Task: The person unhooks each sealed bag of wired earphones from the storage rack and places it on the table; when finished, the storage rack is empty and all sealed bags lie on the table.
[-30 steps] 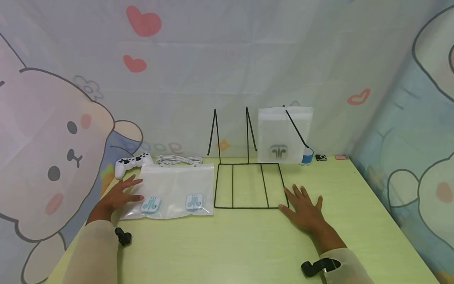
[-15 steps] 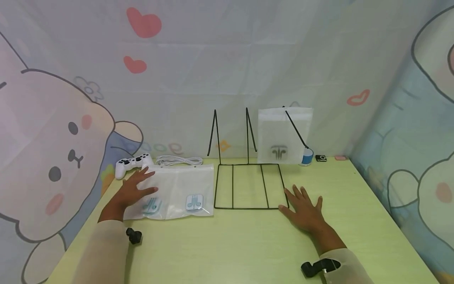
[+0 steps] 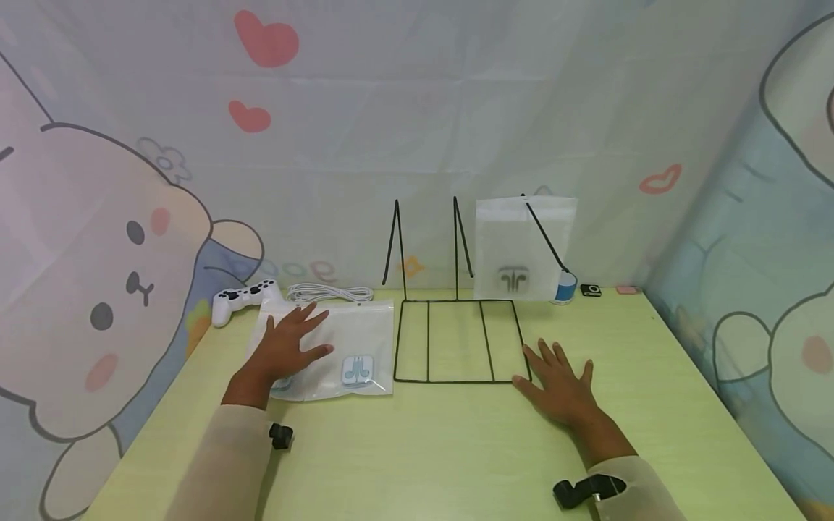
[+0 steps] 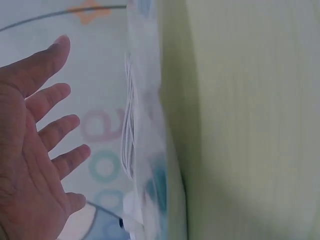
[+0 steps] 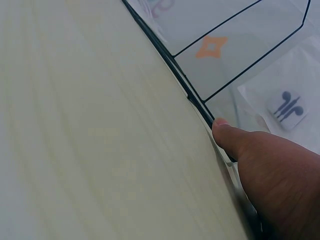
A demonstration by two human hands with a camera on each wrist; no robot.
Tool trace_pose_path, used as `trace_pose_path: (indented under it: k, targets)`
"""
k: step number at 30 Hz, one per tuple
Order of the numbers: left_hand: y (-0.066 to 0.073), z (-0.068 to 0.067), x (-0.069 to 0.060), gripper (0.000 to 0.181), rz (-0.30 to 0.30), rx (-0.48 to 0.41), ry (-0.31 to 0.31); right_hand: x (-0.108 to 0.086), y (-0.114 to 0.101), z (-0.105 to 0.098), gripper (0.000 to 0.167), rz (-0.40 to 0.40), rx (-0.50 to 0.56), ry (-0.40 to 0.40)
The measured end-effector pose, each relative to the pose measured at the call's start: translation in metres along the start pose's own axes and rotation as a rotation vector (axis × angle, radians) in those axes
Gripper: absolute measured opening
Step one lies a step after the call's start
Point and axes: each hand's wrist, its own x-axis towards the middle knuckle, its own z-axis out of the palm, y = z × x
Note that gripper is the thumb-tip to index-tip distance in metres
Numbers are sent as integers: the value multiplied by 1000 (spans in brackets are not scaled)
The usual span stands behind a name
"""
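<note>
Two white zip bags lie side by side on the table, the right one (image 3: pixel 374 336) showing a case with blue earphones (image 3: pixel 357 370). Over the left bag the left hand (image 3: pixel 280 354) is spread, hiding most of its case; the left wrist view shows that hand (image 4: pixel 40 145) raised above the bags (image 4: pixel 150 115), holding nothing. The right hand (image 3: pixel 559 391) rests with spread fingers at the front right corner of the black wire rack (image 3: pixel 456 380); its thumb touches the frame in the right wrist view. A third bag (image 3: pixel 495 239) hangs from the rack's right hook, a dark earphone case inside.
A white game controller (image 3: pixel 244 297) and a coiled white cable (image 3: pixel 329 292) lie behind the bags. At the back right are a blue and white round item (image 3: pixel 565 287), a small black device (image 3: pixel 591 290) and a pink item (image 3: pixel 628 290). Printed cloth walls stand behind.
The left hand has moved right across the left bag, from its left edge to its middle, and now covers most of that case. The right hand and the rack have stayed still.
</note>
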Motion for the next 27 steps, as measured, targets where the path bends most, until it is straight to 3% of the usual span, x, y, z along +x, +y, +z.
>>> trace_pose_path:
  k: [10,18,27]
  targets:
    - [64,23,9,76,87,8,-21,-2,-3,-2,81,-8,-2,8]
    - [97,38,17,77,122,-21,-64,-1,-1,-1,83,-6,0,6]
    - [128,53,24,77,113,-24,-101,1,2,1,84,-5,-5,-4]
